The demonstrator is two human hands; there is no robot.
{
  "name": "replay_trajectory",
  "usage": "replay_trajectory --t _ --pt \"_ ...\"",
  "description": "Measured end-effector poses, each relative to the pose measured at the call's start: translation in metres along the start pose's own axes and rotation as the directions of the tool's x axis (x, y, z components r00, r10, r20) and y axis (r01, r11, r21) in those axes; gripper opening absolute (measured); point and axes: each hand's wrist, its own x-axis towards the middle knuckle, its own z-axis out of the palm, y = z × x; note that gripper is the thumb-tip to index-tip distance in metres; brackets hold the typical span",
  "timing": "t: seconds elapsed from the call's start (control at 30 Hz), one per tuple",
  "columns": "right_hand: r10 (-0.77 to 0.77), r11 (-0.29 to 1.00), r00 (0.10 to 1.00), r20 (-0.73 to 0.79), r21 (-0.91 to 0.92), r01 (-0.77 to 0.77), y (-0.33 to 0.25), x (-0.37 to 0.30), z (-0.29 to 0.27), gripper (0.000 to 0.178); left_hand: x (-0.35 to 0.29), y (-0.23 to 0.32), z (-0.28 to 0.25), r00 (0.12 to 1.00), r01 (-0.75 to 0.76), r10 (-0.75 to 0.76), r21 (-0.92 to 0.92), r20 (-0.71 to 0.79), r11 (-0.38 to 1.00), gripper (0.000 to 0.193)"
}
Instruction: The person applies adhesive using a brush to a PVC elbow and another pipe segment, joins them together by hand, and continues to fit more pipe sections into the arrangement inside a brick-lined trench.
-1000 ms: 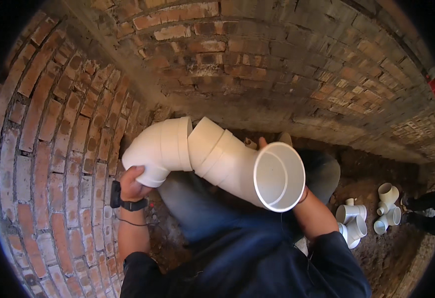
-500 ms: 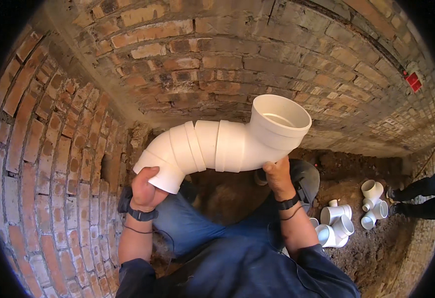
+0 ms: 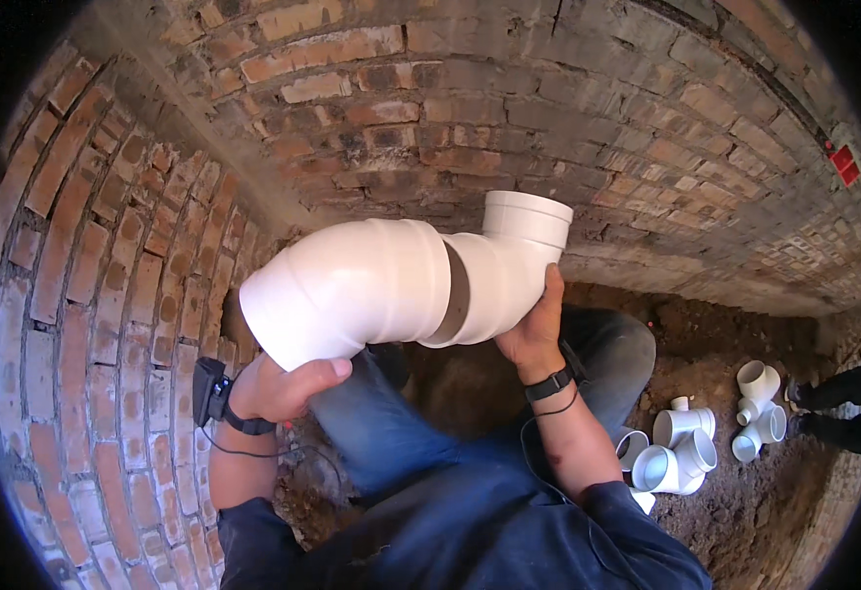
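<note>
My left hand (image 3: 288, 388) is closed on a large white plastic pipe elbow (image 3: 352, 280), its thumb lying along the lower rim. A second white pipe elbow (image 3: 511, 270) rests in my right hand (image 3: 536, 329), gripped from below and the right with the thumb up its side; most of those fingers are hidden. The two elbows meet end to end at an angle. Between them a dark crescent opens into the right elbow's mouth, and its other collared end points up. Both are held above my knees.
Several white pipe fittings (image 3: 686, 447) lie on the dirt floor (image 3: 715, 501) at the right. Beyond them show another person's dark trouser legs (image 3: 848, 408). Brick walls stand close on the left (image 3: 106, 324) and ahead (image 3: 470, 108). A red box (image 3: 844, 165) sits on the right wall.
The elbows have come partly apart, and a gap now shows between them. The left elbow is nearer to me, the right one's upper mouth has turned away, and my left hand has moved lower.
</note>
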Motion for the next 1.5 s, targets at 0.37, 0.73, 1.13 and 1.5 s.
replay_trajectory --t 0.37,0.73,1.13,1.5 --pt "0.155 0.971 0.988 0.015 0.180 -0.155 0.033 -0.001 -0.013 0.076 0.001 0.027 0.004 0.965 -0.205 0.107 0.443 0.238 0.873 0.034" --pt "0.127 0.985 0.992 -0.014 0.124 -0.124 0.024 -0.005 -0.015 0.073 0.013 0.026 0.013 0.896 -0.419 0.188 0.627 0.402 0.657 0.048" --pt "0.198 0.965 0.979 -0.044 0.181 -0.188 0.025 -0.009 -0.013 0.071 0.019 -0.032 -0.007 0.964 -0.244 0.238 0.759 0.120 0.604 0.050" --pt "-0.110 0.989 0.992 -0.067 -0.105 0.103 0.017 -0.003 -0.015 0.071 0.012 0.010 0.037 0.970 0.001 0.107 0.444 -0.220 0.896 0.028"
